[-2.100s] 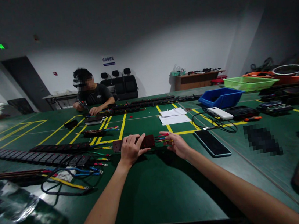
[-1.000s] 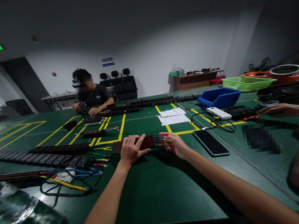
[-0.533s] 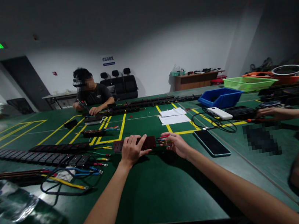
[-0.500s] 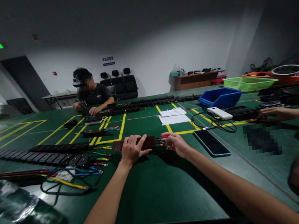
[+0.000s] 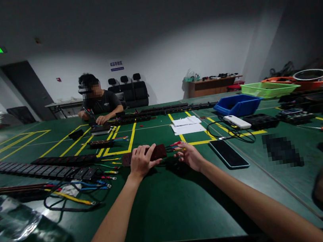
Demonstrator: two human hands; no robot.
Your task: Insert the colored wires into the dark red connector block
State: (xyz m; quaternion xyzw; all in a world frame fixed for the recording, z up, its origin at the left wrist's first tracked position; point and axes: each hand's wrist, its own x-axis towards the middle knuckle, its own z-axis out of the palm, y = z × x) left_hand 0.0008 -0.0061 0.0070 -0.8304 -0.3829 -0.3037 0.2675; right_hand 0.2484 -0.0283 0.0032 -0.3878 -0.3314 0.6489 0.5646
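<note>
Green table [image 5: 167, 208], left hand [image 5: 141, 162] around dark-red block [image 5: 160, 151].

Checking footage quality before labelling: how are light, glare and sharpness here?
Head view: dim, ceiling nearly black; glare on the green table, lower left; dark shadow beneath the right hand; wires at its fingertips too fine to trace; bottle soft; edges stretched; pixelation masks faces.

Worktop [image 5: 162, 209] green, yellow stripes. Block [image 5: 160, 151] dark red. Bins: blue [image 5: 237, 107], lime [image 5: 268, 90]. Power bank [image 5: 237, 122] white. Papers [image 5: 188, 126] white.
</note>
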